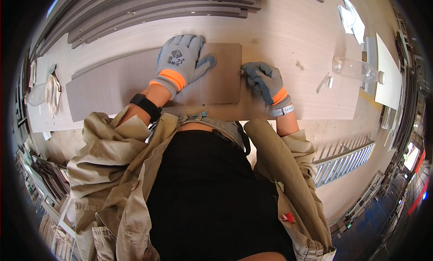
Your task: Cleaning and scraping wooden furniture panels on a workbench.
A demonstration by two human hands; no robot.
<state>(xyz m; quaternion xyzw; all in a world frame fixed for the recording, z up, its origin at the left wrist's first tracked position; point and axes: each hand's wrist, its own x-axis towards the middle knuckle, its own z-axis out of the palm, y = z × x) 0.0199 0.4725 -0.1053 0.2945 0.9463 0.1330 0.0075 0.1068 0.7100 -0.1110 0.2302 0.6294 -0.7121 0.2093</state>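
A flat grey-brown wood-grain board (pixel 221 83) lies in front of me on a pale worktop (pixel 306 94), with another board edge showing behind it. My left hand (pixel 182 58), in a grey glove with an orange cuff, rests spread on top of the board, toward its right part. At the board's right end is my right hand (pixel 264 80), gloved alike, its fingers curled in a pinch. A small metallic piece (pixel 242 72) shows at those fingertips, against the board's end edge; its kind is too small to tell.
Several long grey-brown boards (pixel 167 13) are stacked at the far left. To the right lie a clear plastic bottle (pixel 354 69), a small pale strip (pixel 323 83) and white sheets (pixel 352 20). A crumpled cloth (pixel 53 94) lies far left. A metal ladder-like frame (pixel 345 162) is at right.
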